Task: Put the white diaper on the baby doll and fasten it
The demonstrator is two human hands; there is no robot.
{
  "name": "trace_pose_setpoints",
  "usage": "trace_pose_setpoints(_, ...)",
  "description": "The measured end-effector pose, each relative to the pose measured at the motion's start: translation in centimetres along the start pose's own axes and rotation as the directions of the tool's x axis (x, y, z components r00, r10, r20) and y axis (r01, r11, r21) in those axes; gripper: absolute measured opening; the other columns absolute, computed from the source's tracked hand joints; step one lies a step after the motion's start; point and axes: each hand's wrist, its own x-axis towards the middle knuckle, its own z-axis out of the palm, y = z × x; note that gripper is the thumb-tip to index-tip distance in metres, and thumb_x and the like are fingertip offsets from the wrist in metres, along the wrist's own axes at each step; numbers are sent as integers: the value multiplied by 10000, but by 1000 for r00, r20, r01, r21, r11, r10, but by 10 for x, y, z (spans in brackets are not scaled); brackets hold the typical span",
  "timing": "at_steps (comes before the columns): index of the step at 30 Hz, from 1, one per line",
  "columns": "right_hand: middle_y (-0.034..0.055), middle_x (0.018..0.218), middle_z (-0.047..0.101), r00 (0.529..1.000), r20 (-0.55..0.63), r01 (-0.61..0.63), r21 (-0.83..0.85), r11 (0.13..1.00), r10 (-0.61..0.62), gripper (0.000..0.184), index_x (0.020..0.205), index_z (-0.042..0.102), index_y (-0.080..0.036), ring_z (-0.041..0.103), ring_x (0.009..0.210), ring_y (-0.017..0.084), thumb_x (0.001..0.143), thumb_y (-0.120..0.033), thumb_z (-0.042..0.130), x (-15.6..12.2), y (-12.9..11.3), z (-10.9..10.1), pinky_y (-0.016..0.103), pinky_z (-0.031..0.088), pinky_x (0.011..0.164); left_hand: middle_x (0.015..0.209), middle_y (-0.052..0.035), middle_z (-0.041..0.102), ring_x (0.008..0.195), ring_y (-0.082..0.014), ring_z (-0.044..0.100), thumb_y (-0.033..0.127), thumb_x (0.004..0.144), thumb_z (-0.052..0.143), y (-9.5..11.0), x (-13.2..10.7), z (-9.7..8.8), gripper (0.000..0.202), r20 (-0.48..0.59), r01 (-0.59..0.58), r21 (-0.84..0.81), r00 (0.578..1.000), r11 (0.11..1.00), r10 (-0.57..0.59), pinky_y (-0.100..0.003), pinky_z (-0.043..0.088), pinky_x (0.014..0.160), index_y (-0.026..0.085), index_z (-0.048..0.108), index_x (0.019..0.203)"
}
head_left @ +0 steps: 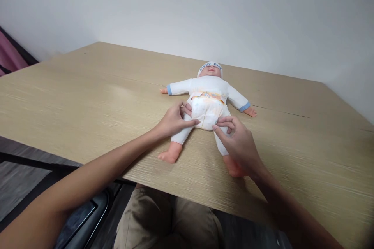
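Note:
A baby doll (pixel 209 85) in a white suit with blue cuffs and a white cap lies on its back on the wooden table (pixel 87 101), arms spread. A white diaper (pixel 206 111) with a coloured waistband is wrapped round its hips. My left hand (pixel 173 120) rests on the doll's near-left hip, fingers curled and pinching the diaper's edge. My right hand (pixel 238 144) lies over the doll's other thigh, fingers bent and pressed to the diaper's lower edge. The doll's bare feet point toward me.
The light wooden table reaches to a white wall (pixel 204 7) behind the doll. A pink cloth (pixel 8 58) shows at the far left. Below the table's near edge are my legs in tan trousers (pixel 166 221) and a dark chair (pixel 82 218).

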Motion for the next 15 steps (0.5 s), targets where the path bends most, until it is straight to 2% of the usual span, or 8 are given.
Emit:
trace_pose_setpoints(5,90,1144,853,997,70,29,-56,998,-25,248,1067,762,-264,709,975,298,963,-488,735,1,5,-2,466,545,899,1039,-51,780,852,-214,684,476,817,972,6,-2,-2,483,29,-1,47,1000,999,0,-380,520,746,225,659,1087)
trace_pose_setpoints(10,93,1144,857,998,59,-17,20,1000,15,268,1084,743,-261,758,1059,310,957,-497,746,0,5,-1,457,554,905,1022,-44,788,811,-199,660,478,819,975,10,-6,-3,457,17,-2,63,1000,998,1,-375,508,730,222,711,1090)
trace_pose_setpoints(15,79,1140,862,997,69,-29,-9,1000,30,271,1091,778,-264,736,974,296,965,-499,731,1,2,-1,458,538,891,861,-5,735,738,-184,580,520,899,887,12,-6,-4,318,97,-19,152,995,988,4,-365,436,679,227,768,934)
